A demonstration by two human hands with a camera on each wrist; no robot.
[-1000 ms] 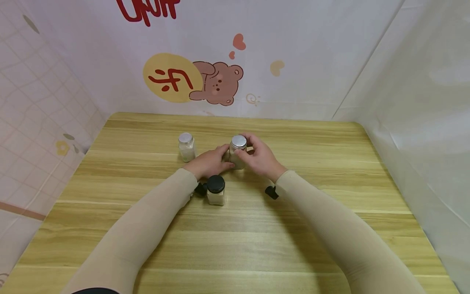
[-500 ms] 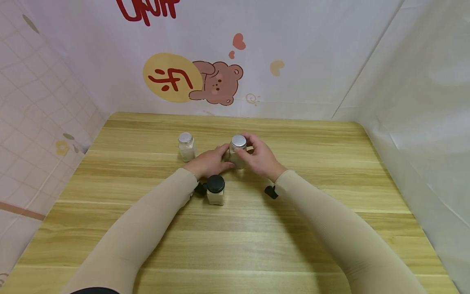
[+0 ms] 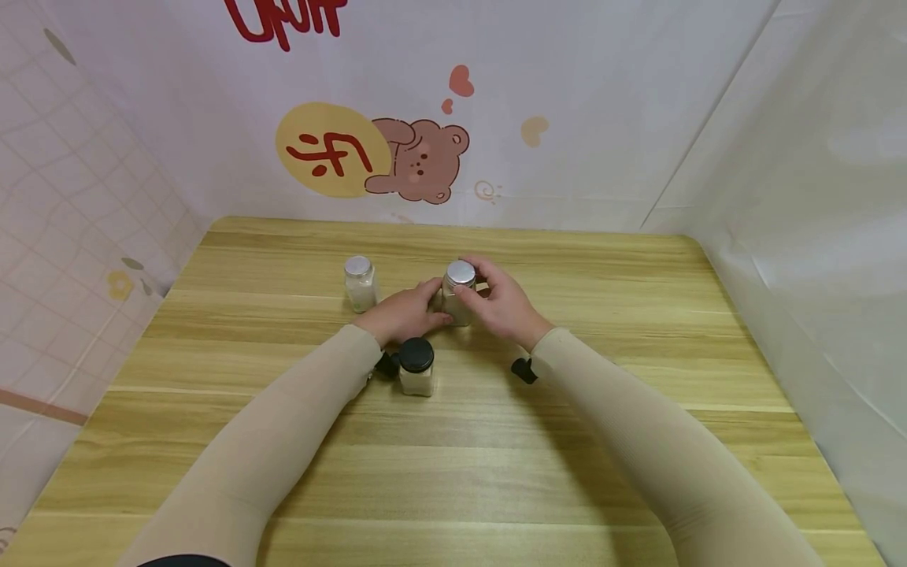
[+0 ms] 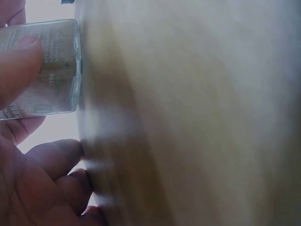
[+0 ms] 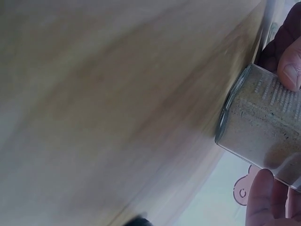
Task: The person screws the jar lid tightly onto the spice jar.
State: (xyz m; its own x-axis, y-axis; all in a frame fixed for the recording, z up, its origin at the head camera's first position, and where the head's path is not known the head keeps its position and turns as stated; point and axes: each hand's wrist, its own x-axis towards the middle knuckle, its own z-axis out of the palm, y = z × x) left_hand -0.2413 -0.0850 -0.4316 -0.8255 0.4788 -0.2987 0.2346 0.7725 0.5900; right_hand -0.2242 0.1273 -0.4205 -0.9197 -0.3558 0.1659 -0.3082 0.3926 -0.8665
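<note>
nothing has clearly moved since the earlier frame: hands and jars match it. the held jar point(image 3: 457, 307) stands upright mid-surface point(image 3: 496, 472); whether its base bears fully on the wood i cannot tell. the left grip point(image 3: 405, 313), at its eight to nine o'clock, pinches the body low down; the right grip point(image 3: 506, 307), at three o'clock, holds it higher, thumb in front near the lid point(image 3: 461, 273), fingers behind. the pale jar point(image 3: 363, 293) stands at nine o'clock, the black-lidded jar point(image 3: 417, 379) at seven.

the step looks like steadying or seating the held jar. to do it well, keep the glass plumb, let the low pinch anchor it, and press evenly from both sides. mind the dark wrist mount point(image 3: 386, 365): it sits right by the black-lidded jar, so drawing back towards seven could knock it.
</note>
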